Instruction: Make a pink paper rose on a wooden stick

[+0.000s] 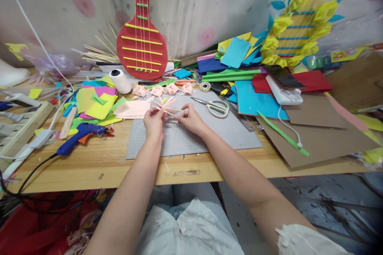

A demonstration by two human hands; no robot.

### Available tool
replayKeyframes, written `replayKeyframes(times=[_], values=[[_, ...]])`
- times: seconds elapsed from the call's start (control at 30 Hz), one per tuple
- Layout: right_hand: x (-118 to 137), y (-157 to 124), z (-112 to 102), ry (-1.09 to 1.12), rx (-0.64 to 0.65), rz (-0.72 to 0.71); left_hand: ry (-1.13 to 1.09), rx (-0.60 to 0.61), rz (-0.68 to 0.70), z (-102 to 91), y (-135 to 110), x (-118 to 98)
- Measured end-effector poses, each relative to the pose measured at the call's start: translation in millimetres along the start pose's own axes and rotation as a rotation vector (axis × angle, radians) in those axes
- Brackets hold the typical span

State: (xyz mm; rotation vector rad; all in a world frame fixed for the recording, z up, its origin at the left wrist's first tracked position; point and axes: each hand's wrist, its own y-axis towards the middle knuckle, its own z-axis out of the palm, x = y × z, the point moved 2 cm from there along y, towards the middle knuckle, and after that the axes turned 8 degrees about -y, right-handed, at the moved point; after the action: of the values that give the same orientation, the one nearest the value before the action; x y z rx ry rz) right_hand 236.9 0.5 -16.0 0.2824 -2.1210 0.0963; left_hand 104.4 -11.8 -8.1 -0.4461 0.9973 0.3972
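Over the grey cutting mat (209,135), a pale pink paper flower with thin, spread-out petals (165,103) is between my two hands. My left hand (153,122) pinches it near its base. The fingers of my right hand (191,118) are closed at the tip of one petal on the right side. Behind it stands a row of several finished-looking pink paper flowers (171,88). A stack of pale pink paper (133,109) lies just left of my left hand. Scissors (214,106) rest to the right of my right hand, apart from it.
A blue glue gun (80,137) with a cord lies at left, near a power strip (26,129). A white thread spool (120,81) and a red paper lute (142,50) stand behind. Brown cardboard (317,139), a phone (284,76) and a metal ruler (243,121) are at right.
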Motion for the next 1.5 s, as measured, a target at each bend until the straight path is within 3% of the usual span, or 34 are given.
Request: replayKeyframes(times=[0.13,0.37,0.57,0.73,0.83,0.93,1.07,1.3,1.5], values=[[8.1,-5.3,-0.1,-0.234,-0.017,-0.133,0.074,-0.019,0.025,-0.1,-0.6,1.4],[27.2,-16.8,-1.1,-0.643,-0.207,-0.117,0.158,-0.035,0.059,-0.4,-1.5,7.6],[32.8,-18.4,6.9,-0.681,-0.252,-0.284,0.152,-0.044,0.05,-0.8,-0.9,10.1],[34.1,-16.0,11.3,-0.606,-0.303,-0.34,0.217,0.066,0.061,0.2,-2.0,16.8],[29.2,-12.8,9.3,-0.551,-0.318,-0.292,0.4,0.097,0.193,-1.0,-1.5,19.6],[22.3,-9.2,5.5,-0.493,-0.326,-0.265,0.641,0.083,0.434,-1.1,-3.9,16.5],[13.8,-4.9,1.2,-0.418,-0.372,-0.232,0.839,0.169,0.651,1.7,-9.5,9.7],[8.4,-2.9,-0.6,-0.375,-0.374,-0.208,0.755,0.249,0.378,-0.9,-7.0,13.3],[9.9,-4.8,0.0,-0.411,-0.348,-0.164,0.789,0.271,0.384,0.2,-11.5,11.0]])
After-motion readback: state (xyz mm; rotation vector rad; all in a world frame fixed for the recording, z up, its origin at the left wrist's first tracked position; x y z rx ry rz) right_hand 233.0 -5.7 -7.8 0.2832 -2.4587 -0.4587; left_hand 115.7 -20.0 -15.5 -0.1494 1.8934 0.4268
